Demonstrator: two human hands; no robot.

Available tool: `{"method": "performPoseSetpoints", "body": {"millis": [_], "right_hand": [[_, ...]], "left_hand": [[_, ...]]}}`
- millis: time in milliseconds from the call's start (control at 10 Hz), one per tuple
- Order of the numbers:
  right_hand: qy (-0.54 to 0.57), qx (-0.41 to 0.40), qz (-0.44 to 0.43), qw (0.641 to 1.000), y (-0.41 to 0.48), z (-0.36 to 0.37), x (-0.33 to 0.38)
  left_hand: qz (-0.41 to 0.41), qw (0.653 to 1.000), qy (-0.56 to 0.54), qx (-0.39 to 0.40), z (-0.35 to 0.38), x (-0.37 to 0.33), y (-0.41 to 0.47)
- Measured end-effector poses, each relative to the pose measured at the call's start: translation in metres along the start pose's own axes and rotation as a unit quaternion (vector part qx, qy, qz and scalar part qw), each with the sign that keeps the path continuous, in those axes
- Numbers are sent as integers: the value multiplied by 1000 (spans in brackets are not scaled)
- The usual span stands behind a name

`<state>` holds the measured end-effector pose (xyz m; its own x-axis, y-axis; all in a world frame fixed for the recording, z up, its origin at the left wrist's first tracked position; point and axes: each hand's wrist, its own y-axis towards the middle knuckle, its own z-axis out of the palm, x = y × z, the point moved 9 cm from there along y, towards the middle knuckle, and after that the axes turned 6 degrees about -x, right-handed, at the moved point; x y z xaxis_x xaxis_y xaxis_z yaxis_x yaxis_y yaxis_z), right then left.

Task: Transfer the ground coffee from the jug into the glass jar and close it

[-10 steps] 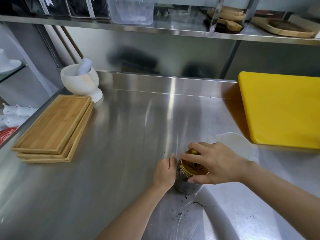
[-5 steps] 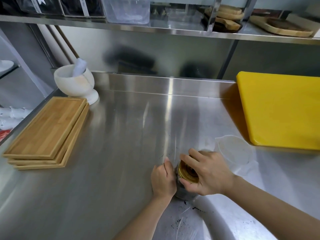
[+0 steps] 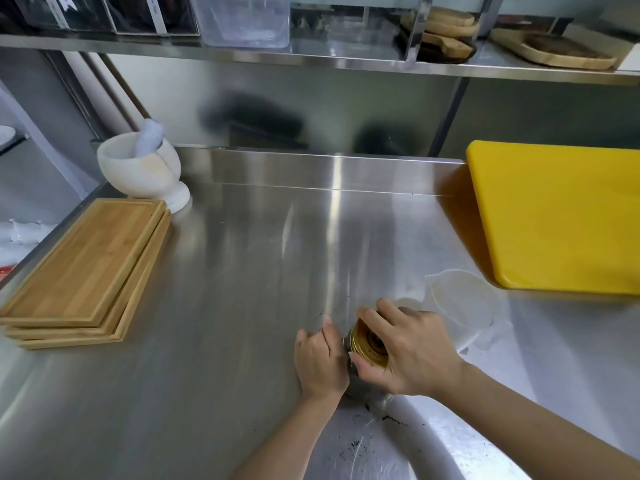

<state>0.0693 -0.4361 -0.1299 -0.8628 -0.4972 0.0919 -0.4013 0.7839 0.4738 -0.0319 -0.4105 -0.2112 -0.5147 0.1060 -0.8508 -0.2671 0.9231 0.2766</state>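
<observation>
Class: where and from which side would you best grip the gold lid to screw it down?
Grip the gold lid by its round rim, coming from above, as the right hand does; the left hand braces the upright glass jar from its side.

2 bare forearms show, no sleeves, watch or rings; the left hand (image 3: 320,362) and right hand (image 3: 414,355) have short, unpainted nails.

Commercial kitchen — steel counter (image 3: 242,271), steel shelf (image 3: 311,60), yellow cutting board (image 3: 561,216).
</observation>
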Motion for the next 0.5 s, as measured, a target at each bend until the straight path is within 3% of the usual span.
{"method": "performPoseSetpoints", "body": {"millis": [100,200,400,500], "right_hand": [[-6,-8,14,1000,-2,0,-1],[-5,-17,33,999,-6,-1,-1],[-36,-5,43,998,-11,-6,-5],[26,-1,64,998,-12,-20,-8]], "left_hand": [[-85,996,25,33,1,16,-2],[-58,998,-10,37,-3,5,-2],[-110,987,-51,110,5,8,-2],[-90,986,-36,136,2,7,4]]}}
